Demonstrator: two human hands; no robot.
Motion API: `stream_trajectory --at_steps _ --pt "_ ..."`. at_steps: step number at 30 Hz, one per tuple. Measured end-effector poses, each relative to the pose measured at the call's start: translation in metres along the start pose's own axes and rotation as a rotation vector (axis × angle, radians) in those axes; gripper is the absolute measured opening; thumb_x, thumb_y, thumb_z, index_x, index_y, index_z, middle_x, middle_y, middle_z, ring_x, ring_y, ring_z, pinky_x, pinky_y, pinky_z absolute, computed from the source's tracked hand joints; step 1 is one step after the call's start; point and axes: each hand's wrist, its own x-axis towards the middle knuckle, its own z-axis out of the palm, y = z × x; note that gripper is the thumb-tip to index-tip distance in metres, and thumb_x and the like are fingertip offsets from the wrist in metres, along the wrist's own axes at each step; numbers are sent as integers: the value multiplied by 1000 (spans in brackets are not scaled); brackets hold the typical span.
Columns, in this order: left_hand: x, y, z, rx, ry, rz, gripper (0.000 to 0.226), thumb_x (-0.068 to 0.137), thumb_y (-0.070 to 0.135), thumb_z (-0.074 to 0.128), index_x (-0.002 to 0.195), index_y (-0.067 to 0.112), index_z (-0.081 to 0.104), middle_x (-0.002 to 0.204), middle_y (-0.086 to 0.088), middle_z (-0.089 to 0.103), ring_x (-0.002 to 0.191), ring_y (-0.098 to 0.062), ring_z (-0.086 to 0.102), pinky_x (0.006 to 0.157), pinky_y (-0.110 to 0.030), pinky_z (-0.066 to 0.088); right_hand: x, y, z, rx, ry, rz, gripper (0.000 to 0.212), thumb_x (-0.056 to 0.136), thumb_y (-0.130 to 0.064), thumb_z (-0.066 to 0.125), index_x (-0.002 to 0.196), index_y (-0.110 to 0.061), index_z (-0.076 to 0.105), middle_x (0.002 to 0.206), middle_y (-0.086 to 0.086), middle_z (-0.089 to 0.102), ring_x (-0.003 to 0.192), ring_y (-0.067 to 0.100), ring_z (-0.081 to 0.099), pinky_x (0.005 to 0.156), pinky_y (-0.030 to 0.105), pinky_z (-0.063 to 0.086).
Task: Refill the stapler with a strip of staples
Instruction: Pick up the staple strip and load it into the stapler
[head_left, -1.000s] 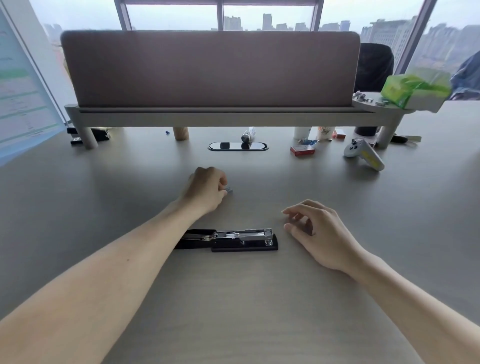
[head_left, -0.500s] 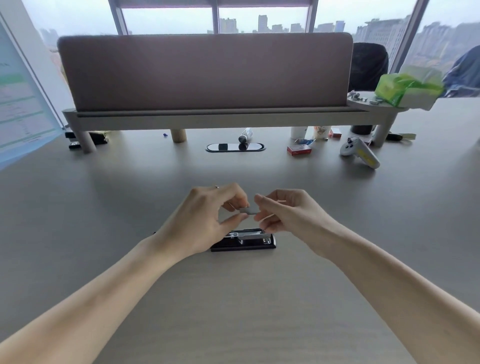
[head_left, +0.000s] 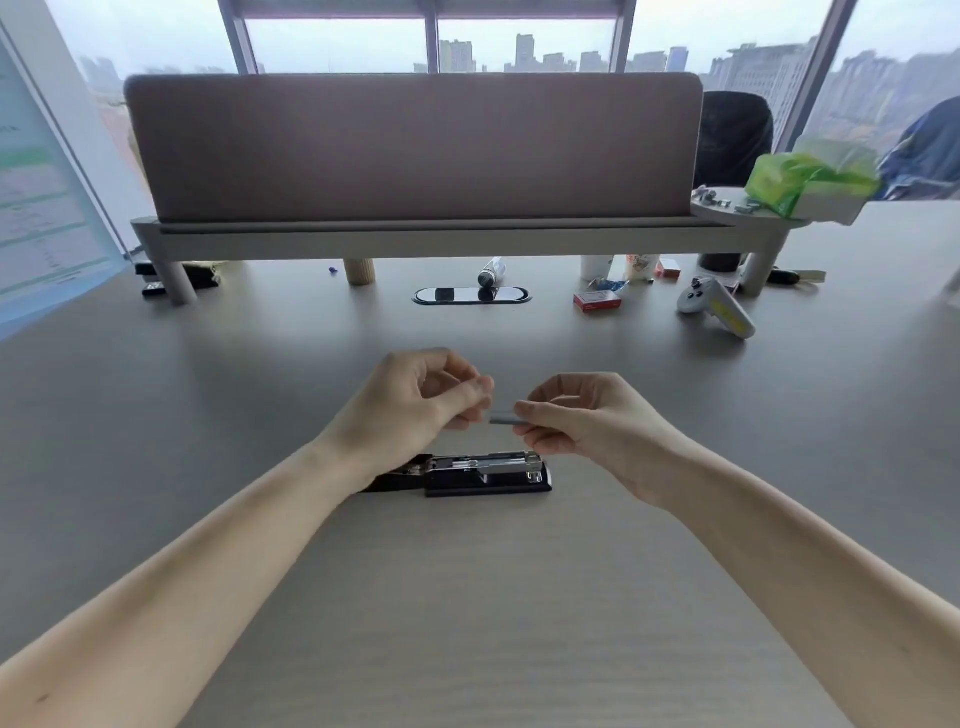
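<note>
Right hand (head_left: 587, 415): grip pinched on the staple strip (head_left: 503, 417), thumb and forefinger closed on its right end, raised above the desk (head_left: 467, 597).
Left hand (head_left: 410, 400): fingers curled, tips just beside the strip's left end; contact could not be told, and the grip looked narrow, holding nothing certain.
Staple strip: short, grey, roughly level, between both hands and over the stapler.
Stapler (head_left: 483, 473): black, lay flat on the desk below the hands, top swung open, metal channel exposed.
Red box (head_left: 597, 301): far back on the desk, well apart.
</note>
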Motion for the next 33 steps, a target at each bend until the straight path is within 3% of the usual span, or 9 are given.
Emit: stream_trajectory --at_steps 2,5,9,14,17,20,28,33 --pt "1 6 -3 -116 -147 -174 12 95 19 74 94 7 75 89 -12 83 86 -24 79 87 -34 66 1 1 -1 -52 -13 -39 9 92 -10 78 88 -4 73 80 13 78 75 21 70 77 26 64" --pt "-2 10 -1 -171 -245 -225 11 93 11 76 99 2 73 90 -12 81 82 -20 78 86 -31 65 3 5 -2 -163 -18 -89 11 90 -17 81 89 -8 76 78 8 81 76 18 73 88 37 63" --pt "-3 6 2 -173 -208 -204 8 90 4 78 95 2 73 85 -9 80 79 -17 77 83 -28 65 3 11 -2 -184 -18 -149 10 90 -16 81 86 -10 75 74 3 79 71 13 73 78 32 61" --pt "-4 -2 -2 -85 -103 -148 9 87 3 81 90 3 73 83 -13 79 77 -20 77 80 -29 66 1 33 -12 -437 96 -334 13 86 -22 83 85 -18 71 87 -2 78 82 12 75 80 34 61" --pt "-5 -12 -5 40 -57 -83 10 87 8 83 87 6 74 85 -13 83 84 -31 80 88 -40 66 -7 51 -16 -601 92 -453 13 86 -22 83 89 -21 70 92 -5 76 90 11 73 84 28 60" --pt "-8 -20 -3 217 -70 17 9 87 14 83 86 17 74 85 -3 82 84 -23 80 91 -46 62 -10 61 -14 -651 76 -527 13 86 -18 81 92 -21 70 92 -9 74 92 10 72 83 18 56" --pt "-14 -26 7 312 -66 163 10 87 17 83 86 21 74 84 5 82 80 -8 79 86 -38 63 -10 64 -15 -701 62 -603 9 91 -9 79 92 -17 75 90 -9 76 88 5 73 78 4 46" --pt "-16 -30 8 360 -58 235 9 87 14 84 87 19 76 84 7 82 82 -7 79 82 -34 64 -9 66 -16 -664 73 -566 7 90 -9 80 92 -15 77 90 -7 78 89 6 75 80 4 48"
